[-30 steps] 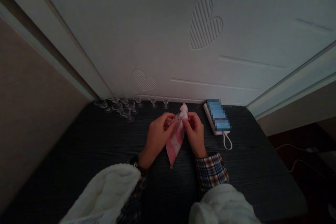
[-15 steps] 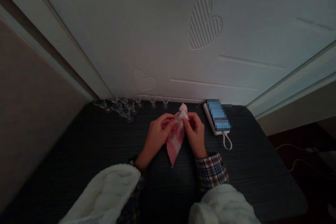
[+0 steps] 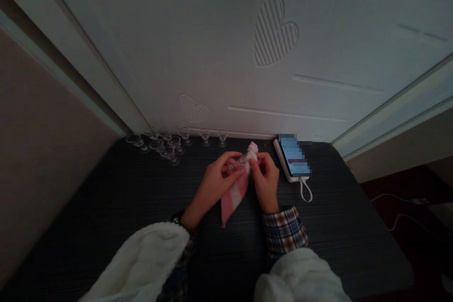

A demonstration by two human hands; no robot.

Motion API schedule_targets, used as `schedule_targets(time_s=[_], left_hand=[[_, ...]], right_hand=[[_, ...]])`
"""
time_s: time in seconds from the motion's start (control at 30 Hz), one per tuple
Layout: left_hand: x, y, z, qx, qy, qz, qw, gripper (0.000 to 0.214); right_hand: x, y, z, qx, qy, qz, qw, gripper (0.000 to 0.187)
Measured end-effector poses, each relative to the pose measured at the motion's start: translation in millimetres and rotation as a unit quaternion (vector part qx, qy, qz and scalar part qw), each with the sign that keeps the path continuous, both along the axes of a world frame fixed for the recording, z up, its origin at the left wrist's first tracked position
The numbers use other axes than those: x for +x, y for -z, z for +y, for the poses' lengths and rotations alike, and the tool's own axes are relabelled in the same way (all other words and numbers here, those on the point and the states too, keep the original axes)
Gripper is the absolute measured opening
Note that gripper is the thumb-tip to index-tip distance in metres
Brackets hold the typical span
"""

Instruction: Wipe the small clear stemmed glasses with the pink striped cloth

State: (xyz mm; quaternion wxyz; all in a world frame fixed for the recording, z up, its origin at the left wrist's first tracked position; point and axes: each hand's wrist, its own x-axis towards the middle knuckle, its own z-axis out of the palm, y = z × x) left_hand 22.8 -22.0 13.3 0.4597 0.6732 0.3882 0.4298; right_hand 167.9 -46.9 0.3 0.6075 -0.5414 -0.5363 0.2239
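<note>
My left hand (image 3: 216, 183) and my right hand (image 3: 264, 180) meet over the middle of the dark table (image 3: 106, 207). Between them hangs a pink and white cloth (image 3: 235, 193), its top bunched above my fingertips and its tail pointing down toward me. My left fingers pinch a small clear glass (image 3: 236, 165) against the cloth. My right fingers are closed on the cloth's upper part.
Several small clear stemmed glasses (image 3: 166, 144) stand along the table's far left edge by the white panel (image 3: 247, 56) with heart shapes. A phone on a white power bank (image 3: 293, 163) lies to the right of my hands. Cables run on the floor at right.
The cloth's top has shifted slightly right and its tail swung left. My left fingers have spread a little round the small glass.
</note>
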Motion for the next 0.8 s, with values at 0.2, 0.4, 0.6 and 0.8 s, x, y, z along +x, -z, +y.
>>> schedule_targets(time_s=[0.2,0.4,0.6,0.8], left_hand=[[-1,1.4,1,0.029,-0.039,0.031,0.998,0.038],[-2,0.7,1,0.013,-0.087,0.033,0.996,0.039],[-2,-2.7,1,0.025,-0.103,0.045,0.993,0.027],[-3,-12.0,-3,0.014,-0.085,0.053,0.995,0.022]], right_hand=[[2,4.3,2,0.000,0.030,0.021,0.999,0.020],[2,3.6,1,0.003,0.030,0.027,0.999,0.020],[2,3.9,1,0.002,0.034,0.034,0.999,0.020],[2,1.9,1,0.004,0.025,0.041,0.999,0.020]])
